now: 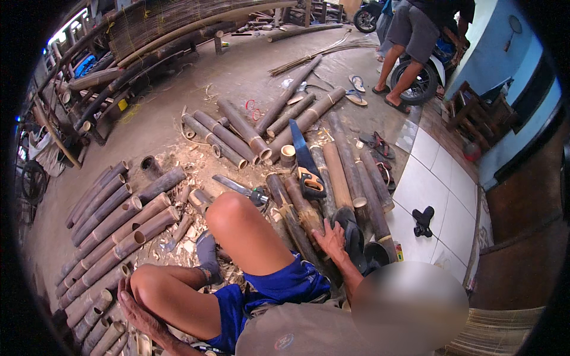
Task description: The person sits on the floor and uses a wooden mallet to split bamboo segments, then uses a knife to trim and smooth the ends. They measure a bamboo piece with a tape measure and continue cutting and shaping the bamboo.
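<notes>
Head view: the bamboo tube (303, 204) lies just off centre toward five o'clock, the right hand (333, 238) spread beside its near end, the left hand (141, 311) loosely open by the left knee (151, 286) toward half past seven. The step seems a reach or pause; lifting the tube would call for a closed right grip.

At the lower right of the frame, the right forearm (349, 272) is partly covered by a large blurred patch (409, 308). The surface under the right hand (331, 238) is hidden. At the lower left, the palm of the left hand (141, 315) is concealed, seemingly against the leg (169, 296); bamboo tubes (110, 337) are cut off there. At the upper right, the standing person (411, 26) is cropped by the top edge.
</notes>
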`<state>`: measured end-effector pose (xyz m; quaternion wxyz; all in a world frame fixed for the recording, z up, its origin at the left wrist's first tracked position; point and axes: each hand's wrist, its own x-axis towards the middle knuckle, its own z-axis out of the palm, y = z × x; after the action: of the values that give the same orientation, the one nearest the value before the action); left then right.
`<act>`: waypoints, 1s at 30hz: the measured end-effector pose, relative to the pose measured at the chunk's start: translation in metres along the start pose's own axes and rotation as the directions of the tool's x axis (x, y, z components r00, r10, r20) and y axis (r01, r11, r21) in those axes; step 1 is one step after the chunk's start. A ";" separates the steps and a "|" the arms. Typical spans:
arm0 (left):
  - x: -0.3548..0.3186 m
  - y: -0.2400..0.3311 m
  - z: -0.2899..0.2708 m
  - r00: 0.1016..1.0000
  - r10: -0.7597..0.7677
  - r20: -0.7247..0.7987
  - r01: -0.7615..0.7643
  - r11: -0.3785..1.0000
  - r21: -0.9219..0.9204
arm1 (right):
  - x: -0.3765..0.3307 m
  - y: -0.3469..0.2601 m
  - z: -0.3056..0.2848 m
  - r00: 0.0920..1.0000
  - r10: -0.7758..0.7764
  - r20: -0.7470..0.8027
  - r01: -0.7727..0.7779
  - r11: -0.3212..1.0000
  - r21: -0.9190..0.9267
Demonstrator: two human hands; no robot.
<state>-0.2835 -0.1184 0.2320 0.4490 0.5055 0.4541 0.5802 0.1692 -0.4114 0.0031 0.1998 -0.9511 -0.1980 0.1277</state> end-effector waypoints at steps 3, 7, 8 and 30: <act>0.000 0.003 -0.011 0.996 0.077 0.033 -0.079 0.994 0.076 | 0.003 -0.014 0.000 0.998 -0.012 0.054 0.014 0.999 -0.029; -0.012 0.024 -0.005 0.998 0.054 0.023 -0.056 0.994 0.098 | 0.001 -0.016 -0.005 0.994 0.027 0.107 -0.025 0.999 -0.026; -0.014 0.032 -0.001 0.998 0.055 0.020 -0.057 0.991 0.124 | 0.001 -0.017 -0.005 0.993 0.031 0.114 -0.028 0.999 -0.030; -0.014 0.029 0.040 0.935 0.235 0.266 -0.354 0.669 0.654 | 0.009 -0.018 -0.001 0.998 -0.022 0.059 0.031 0.985 -0.168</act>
<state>-0.2446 -0.1346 0.2615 0.1624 0.7475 0.5121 0.3906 0.1712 -0.3925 0.0101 0.1146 -0.9578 -0.2264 0.1348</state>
